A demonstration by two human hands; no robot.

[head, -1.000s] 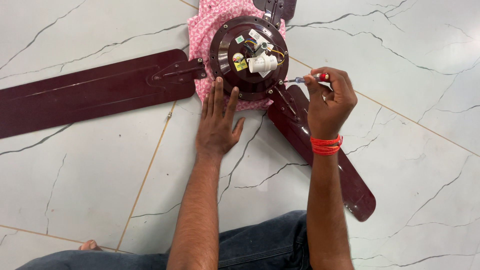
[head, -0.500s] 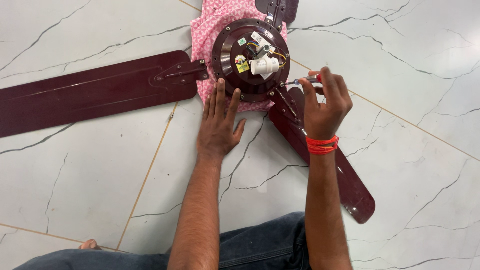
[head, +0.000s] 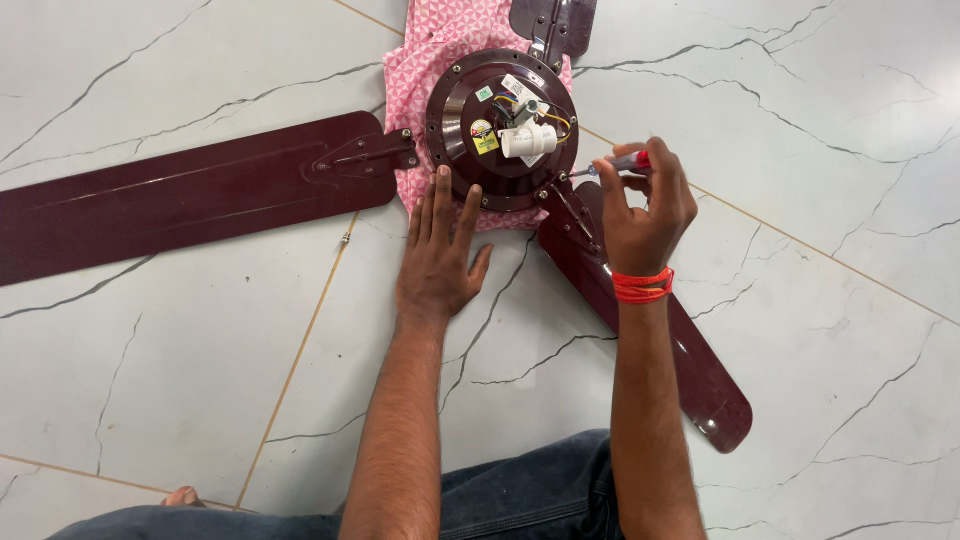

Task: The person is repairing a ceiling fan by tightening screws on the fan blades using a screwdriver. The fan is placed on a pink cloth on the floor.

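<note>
Three blades: a dark red ceiling fan lay flat on the white floor, ahead of both hands. It looked heavy and stiff. One long blade ran off to the left of the left hand, one blade lay under the right wrist, and one stuck out at the top.
Fan middle: the round motor sat just past the left fingertips. It looked hard and smooth, best held by its rim.
Pink cloth: a soft cloth lay under the motor.
Left hand: the left hand was spread flat, fingers touching the motor's edge.
Right hand: the right hand was curled, pinching a screwdriver.
Screwdriver: thin and light, its tip met the motor rim by the blade arm.
White part: a small white part with thin wires sat on the motor. It looked easy to break.
Screw: a tiny loose screw lay left of the left hand.
</note>
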